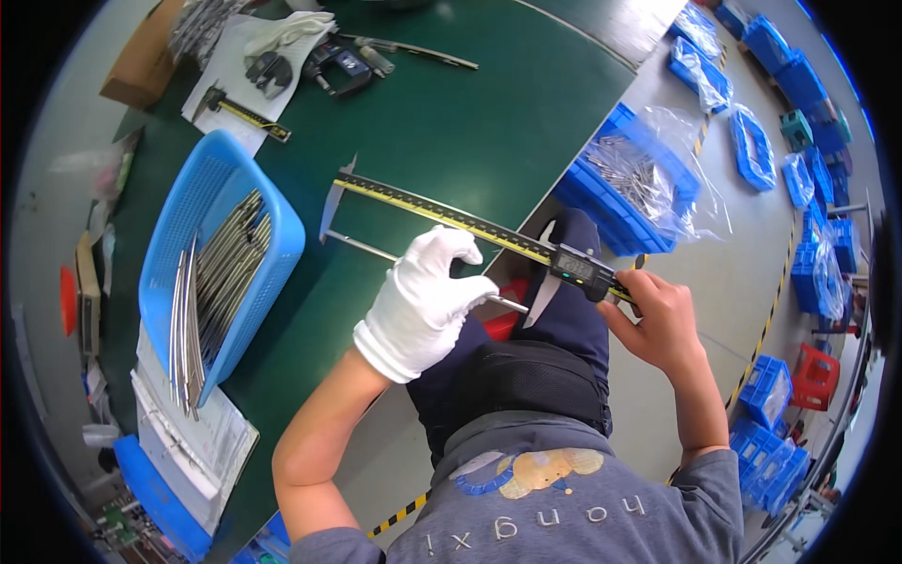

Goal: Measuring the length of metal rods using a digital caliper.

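Nearest the camera, the person's lap and grey sweatshirt fill the lower centre of the view. Both forearms extend from there toward the green table (470, 122).

The left hand (427, 301), in a white glove, is closed around a thin metal rod (376, 252). The rod runs from the gloved fingers leftward and away, over the table edge, and its near end protrudes just right of the glove.

The right hand (658, 320), bare, grasps the slider end of a long digital caliper (470, 224). The thumb and fingers pinch the beam beside the display unit (581, 268). The caliper lies diagonally, with its fixed jaw at the far left over the table and its slider at the near right over the person's lap. The rod sits parallel to the caliper beam, just on its near side, between the two jaws.

On the left of the table rests a blue plastic basket (202, 188) holding many similar metal rods, set on top of papers. To the right, on the floor, stands a blue bin (611, 211) of metal parts lined with a clear bag.

At the far end of the table lie a second, smaller caliper (246, 115), a white glove (282, 33) and further measuring tools on a sheet of paper. More blue bins are lined up on the floor at the far right.
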`<act>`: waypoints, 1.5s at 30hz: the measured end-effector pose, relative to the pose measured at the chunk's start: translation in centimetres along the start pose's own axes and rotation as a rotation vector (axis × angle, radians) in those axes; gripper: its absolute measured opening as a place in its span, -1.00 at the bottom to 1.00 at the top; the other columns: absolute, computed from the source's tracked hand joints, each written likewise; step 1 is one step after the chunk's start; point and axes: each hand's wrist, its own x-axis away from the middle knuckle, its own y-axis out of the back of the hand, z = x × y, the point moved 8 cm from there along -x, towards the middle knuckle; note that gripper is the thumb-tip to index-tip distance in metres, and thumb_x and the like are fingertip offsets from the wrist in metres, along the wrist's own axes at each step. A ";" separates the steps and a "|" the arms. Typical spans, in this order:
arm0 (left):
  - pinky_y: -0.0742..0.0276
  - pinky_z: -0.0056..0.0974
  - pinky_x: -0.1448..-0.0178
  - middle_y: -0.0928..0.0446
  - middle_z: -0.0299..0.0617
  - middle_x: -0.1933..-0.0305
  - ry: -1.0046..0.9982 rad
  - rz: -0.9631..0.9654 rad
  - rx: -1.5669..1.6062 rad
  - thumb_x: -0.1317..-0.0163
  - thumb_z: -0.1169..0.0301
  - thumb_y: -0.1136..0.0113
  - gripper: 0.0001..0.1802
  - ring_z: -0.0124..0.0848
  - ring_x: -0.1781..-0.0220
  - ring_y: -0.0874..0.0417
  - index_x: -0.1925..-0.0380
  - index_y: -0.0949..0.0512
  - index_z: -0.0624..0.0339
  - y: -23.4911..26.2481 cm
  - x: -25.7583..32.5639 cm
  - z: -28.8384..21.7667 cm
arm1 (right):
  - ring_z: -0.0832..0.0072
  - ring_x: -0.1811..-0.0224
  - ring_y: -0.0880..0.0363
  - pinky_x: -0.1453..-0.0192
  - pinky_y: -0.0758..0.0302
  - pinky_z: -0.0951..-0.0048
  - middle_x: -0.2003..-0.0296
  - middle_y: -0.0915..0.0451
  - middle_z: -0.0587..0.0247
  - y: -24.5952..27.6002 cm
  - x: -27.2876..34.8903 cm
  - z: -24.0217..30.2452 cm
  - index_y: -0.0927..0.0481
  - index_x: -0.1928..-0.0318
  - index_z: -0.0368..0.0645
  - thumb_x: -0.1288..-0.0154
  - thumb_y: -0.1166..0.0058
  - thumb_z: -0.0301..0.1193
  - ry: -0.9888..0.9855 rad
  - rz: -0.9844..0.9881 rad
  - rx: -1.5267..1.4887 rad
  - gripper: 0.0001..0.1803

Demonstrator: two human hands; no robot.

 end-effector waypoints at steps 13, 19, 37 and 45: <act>-0.42 -0.17 0.01 -0.40 -0.16 0.17 0.018 0.067 -0.005 0.17 0.55 -0.36 -0.77 -0.18 0.08 -0.46 0.42 -0.65 0.07 -0.3 0.2 -0.1 | 0.24 0.67 -0.47 0.63 -0.33 0.31 0.67 -0.46 0.25 0.0 -0.1 -0.3 -0.42 0.52 -0.11 0.00 -0.27 -0.10 -0.084 -0.038 0.082 -0.61; -0.42 -0.17 -0.03 -0.42 -0.16 0.13 0.006 0.064 -0.065 0.15 0.52 -0.38 -0.75 -0.18 0.07 -0.47 0.37 -0.65 0.05 -0.4 0.1 -0.1 | 0.28 0.67 -0.45 0.59 -0.34 0.34 0.66 -0.44 0.25 -0.2 0.0 -0.6 -0.47 0.49 -0.12 0.06 -0.33 -0.16 -0.075 -0.037 0.068 -0.64; -0.61 -0.21 0.21 -0.52 -0.11 0.35 -0.266 -0.189 -0.413 0.28 0.43 -0.19 -0.80 -0.19 0.23 -0.60 0.52 -0.54 0.17 8.8 3.0 -9.9 | 0.24 0.66 -0.44 0.54 -0.33 0.31 0.63 -0.43 0.14 -0.4 0.1 -0.5 -0.46 0.34 -0.20 0.03 -0.22 -0.39 -0.065 0.028 -0.071 -0.74; -0.49 -0.21 -0.03 -0.48 -0.04 0.38 0.231 -0.639 -0.546 0.17 0.80 0.02 -0.75 -0.14 0.23 -0.60 0.45 -0.41 0.29 22.3 13.2 -2.3 | 0.31 0.69 -0.41 0.57 -0.29 0.36 0.64 -0.41 0.16 -0.1 -0.5 -0.9 -0.46 0.35 -0.21 0.05 -0.23 -0.42 -0.090 -0.023 -0.076 -0.74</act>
